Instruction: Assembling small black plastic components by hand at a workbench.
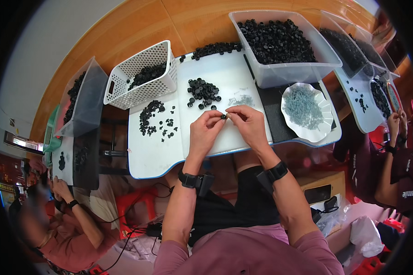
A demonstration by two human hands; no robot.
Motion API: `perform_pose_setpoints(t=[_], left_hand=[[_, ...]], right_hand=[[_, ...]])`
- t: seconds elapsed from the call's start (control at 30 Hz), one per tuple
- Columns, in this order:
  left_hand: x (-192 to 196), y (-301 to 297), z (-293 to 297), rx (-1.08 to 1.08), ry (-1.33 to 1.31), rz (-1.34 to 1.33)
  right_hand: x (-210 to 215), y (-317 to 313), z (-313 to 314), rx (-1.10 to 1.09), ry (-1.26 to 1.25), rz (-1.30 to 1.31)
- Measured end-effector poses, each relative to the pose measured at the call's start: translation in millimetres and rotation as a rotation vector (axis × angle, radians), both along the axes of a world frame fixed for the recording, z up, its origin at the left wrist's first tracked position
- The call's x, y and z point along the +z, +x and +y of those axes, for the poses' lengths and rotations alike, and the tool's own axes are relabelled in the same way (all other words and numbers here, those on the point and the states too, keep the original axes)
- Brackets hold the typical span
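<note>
Over the white tabletop (202, 142), my left hand (205, 130) pinches a small round black plastic part (224, 116). My right hand (248, 123) meets it from the other side, thumb and fingertips pressed together right beside the part; anything between them is too small to make out. Just beyond my hands lies a pile of black round caps (203, 91). Several thin pale pins (244, 99) are scattered behind my right hand. Smaller black pieces (151, 114) spread over the tabletop to the left.
A white scalloped plate (326, 129) of grey-green pins (303, 106) sits at right on a black mat (276, 117). Behind stand a clear bin (284, 75) and a white basket (119, 98), both holding black parts. Co-workers' hands (62, 189) show at left and right tables.
</note>
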State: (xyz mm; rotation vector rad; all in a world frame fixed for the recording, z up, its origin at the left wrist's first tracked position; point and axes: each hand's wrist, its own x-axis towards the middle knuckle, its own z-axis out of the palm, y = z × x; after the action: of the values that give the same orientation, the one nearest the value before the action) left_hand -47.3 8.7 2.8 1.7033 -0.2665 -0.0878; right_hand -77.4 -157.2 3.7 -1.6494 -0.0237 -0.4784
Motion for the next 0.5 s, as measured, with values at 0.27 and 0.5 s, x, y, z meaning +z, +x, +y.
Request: perform_pose_setpoints(t=[0.27, 0.5], left_hand=[[2.6, -2.8, -2.3, 0.023, 0.070, -0.075], [6.8, -5.9, -2.7, 0.000, 0.122, -0.151]], right_hand=[[4.9, -5.9, 5.2, -0.081, -0.219, -0.078], [5.7, -7.4, 7.2, -0.115, -0.337, -0.198]])
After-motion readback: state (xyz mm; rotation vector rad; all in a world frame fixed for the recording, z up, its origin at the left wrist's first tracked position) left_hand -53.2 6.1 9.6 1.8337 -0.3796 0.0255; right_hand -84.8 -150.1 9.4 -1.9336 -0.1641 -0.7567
